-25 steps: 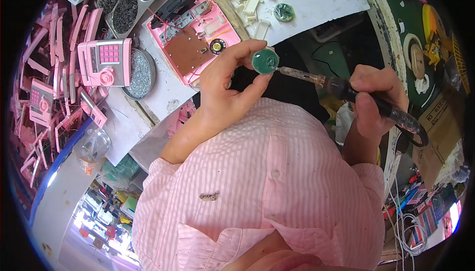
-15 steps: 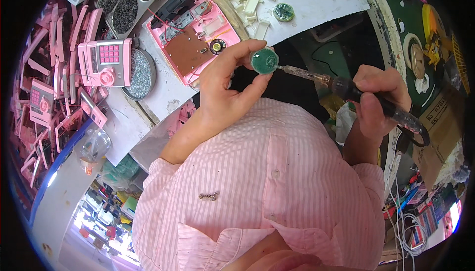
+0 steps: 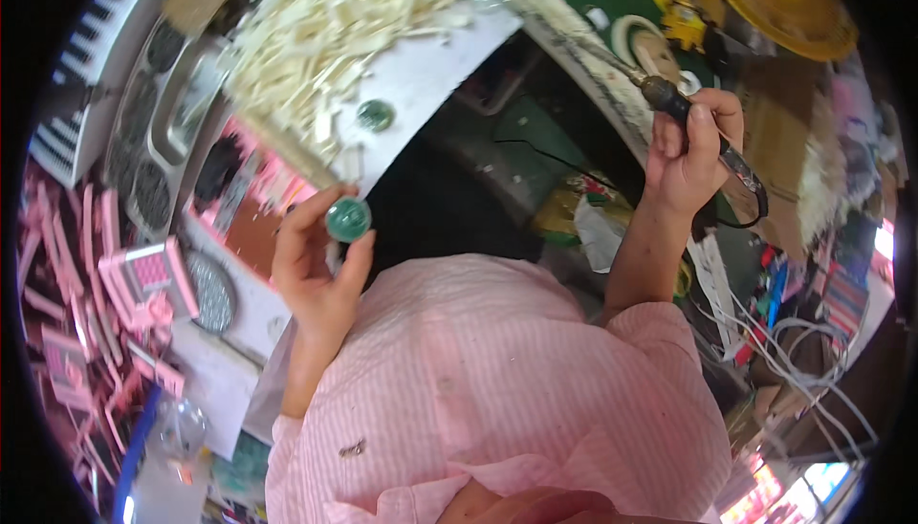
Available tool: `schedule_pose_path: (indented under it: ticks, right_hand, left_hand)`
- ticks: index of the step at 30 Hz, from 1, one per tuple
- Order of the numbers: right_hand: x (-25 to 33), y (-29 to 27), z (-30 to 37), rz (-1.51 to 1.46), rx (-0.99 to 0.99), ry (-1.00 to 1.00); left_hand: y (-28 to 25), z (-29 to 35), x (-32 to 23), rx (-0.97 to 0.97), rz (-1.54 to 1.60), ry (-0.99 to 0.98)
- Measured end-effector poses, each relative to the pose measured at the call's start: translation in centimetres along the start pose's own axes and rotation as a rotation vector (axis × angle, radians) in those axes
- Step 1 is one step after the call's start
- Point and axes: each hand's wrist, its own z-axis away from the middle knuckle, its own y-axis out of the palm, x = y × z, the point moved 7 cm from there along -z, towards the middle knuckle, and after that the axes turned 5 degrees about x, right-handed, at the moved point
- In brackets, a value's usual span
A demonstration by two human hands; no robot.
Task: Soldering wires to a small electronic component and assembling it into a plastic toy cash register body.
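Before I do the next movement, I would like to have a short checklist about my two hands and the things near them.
1. Left hand holds the green disc between thumb and finger: ok.
2. Right hand holds the corded tool: ok.
3. Corded tool is apart from the held green disc: ok.
4. Corded tool is switched on: cannot tell.
5. Second green disc lies on the white sheet: ok.
6. Details inside the pink casing are sharp: not ok, blurred.
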Motion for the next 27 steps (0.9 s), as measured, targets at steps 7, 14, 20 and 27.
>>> schedule_pose_path:
  ticks: [7, 14, 20, 27]
  right_hand:
    - [3.7, -10.0, 0.4, 0.456, -0.336, -0.113]
    - [1.8, -12.9, -0.2, 0.473, -0.414, -0.052]
    - [-1.0, -10.8, -0.7, 0.046, -0.332, 0.011]
    - [-1.8, -4.3, -7.0, 0.139, -0.282, -0.174]
  left_hand:
    - [1.9, -1.1, -0.6, 0.121, -0.005, 0.014]
    - [1.9, -1.1, -0.6, 0.11, -0.019, 0.01]
    - [2.1, -1.3, -0.8, 0.088, 0.029, 0.011]
    - [1.6, -1.0, -1.1, 0.07, 0.0, 0.033]
